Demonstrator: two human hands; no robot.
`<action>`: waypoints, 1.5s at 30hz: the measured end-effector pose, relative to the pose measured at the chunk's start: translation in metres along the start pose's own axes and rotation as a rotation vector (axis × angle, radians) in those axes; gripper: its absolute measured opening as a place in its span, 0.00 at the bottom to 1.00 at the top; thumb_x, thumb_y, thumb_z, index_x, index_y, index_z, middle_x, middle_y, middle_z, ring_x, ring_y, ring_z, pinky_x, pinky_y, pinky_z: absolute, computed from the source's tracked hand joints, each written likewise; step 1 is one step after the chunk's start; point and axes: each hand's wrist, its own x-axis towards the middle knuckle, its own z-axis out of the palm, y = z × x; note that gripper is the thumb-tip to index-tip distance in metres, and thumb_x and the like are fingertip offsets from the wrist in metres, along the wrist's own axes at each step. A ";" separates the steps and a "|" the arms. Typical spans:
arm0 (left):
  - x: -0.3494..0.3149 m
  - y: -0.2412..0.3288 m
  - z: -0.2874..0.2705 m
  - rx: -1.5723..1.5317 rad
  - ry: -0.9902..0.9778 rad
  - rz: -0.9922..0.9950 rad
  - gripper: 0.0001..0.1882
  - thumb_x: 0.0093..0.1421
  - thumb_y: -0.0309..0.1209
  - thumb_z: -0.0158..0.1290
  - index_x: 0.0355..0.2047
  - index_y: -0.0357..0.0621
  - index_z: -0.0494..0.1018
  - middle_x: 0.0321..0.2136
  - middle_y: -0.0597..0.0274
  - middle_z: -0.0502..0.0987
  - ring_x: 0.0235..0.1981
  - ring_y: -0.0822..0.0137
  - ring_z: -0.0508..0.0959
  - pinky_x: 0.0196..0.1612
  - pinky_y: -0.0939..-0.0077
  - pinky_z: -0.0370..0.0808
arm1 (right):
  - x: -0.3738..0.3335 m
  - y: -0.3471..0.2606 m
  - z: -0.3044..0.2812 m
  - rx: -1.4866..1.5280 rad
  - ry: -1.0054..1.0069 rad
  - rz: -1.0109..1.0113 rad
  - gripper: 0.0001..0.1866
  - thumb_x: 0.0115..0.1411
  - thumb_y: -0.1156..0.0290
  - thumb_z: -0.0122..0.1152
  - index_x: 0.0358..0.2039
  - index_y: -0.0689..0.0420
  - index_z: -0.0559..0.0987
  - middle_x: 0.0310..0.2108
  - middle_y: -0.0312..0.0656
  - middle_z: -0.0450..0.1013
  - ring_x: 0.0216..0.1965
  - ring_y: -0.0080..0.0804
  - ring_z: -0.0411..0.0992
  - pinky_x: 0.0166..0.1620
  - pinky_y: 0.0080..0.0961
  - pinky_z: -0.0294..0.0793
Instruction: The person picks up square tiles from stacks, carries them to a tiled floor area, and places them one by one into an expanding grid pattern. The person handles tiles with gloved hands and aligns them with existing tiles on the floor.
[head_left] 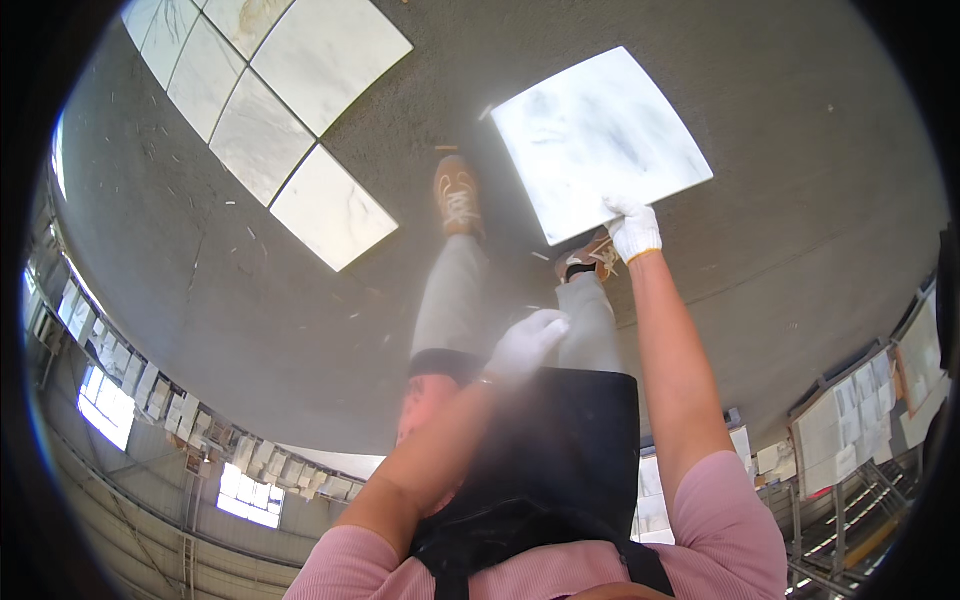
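Note:
A square white marble tile (602,135) with faint grey veining is off to the right, tilted near my right shoe. My right hand (632,228), in a white knit glove, grips its near edge, thumb on the upper face and the other fingers out of sight underneath. My left hand (528,346), gloved in white too, is in front of my black apron (560,430) and away from the tile. Motion blur smears its fingers, and nothing shows in it. At the upper left, several similar marble tiles (335,205) lie in a grid with narrow dark gaps.
The grey concrete floor (330,330) carries scattered pale chips. My left shoe (458,195) stands between the laid tiles and the held one; my right shoe (590,262) is partly under the tile's near edge. Racks with stone sheets (845,425) stand behind me to the right.

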 end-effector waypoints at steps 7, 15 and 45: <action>0.027 0.002 0.019 -0.150 0.004 0.022 0.23 0.70 0.45 0.52 0.55 0.40 0.75 0.40 0.61 0.81 0.39 0.70 0.79 0.48 0.72 0.76 | 0.008 0.023 -0.004 0.311 0.015 0.177 0.19 0.61 0.82 0.59 0.53 0.69 0.79 0.53 0.54 0.77 0.55 0.43 0.75 0.61 0.36 0.73; 0.036 -0.001 0.020 -0.371 -0.098 -0.017 0.28 0.71 0.49 0.51 0.59 0.38 0.73 0.52 0.60 0.77 0.52 0.68 0.75 0.59 0.71 0.70 | -0.001 -0.010 0.009 0.811 0.150 0.332 0.21 0.63 0.78 0.59 0.57 0.70 0.74 0.56 0.52 0.74 0.58 0.46 0.72 0.64 0.42 0.71; 0.033 0.010 0.019 -0.462 -0.124 -0.067 0.22 0.72 0.47 0.52 0.55 0.45 0.73 0.39 0.67 0.76 0.36 0.78 0.72 0.39 0.82 0.71 | 0.094 0.148 -0.011 0.135 -0.078 0.051 0.19 0.59 0.76 0.65 0.51 0.60 0.80 0.48 0.52 0.78 0.46 0.43 0.78 0.50 0.37 0.78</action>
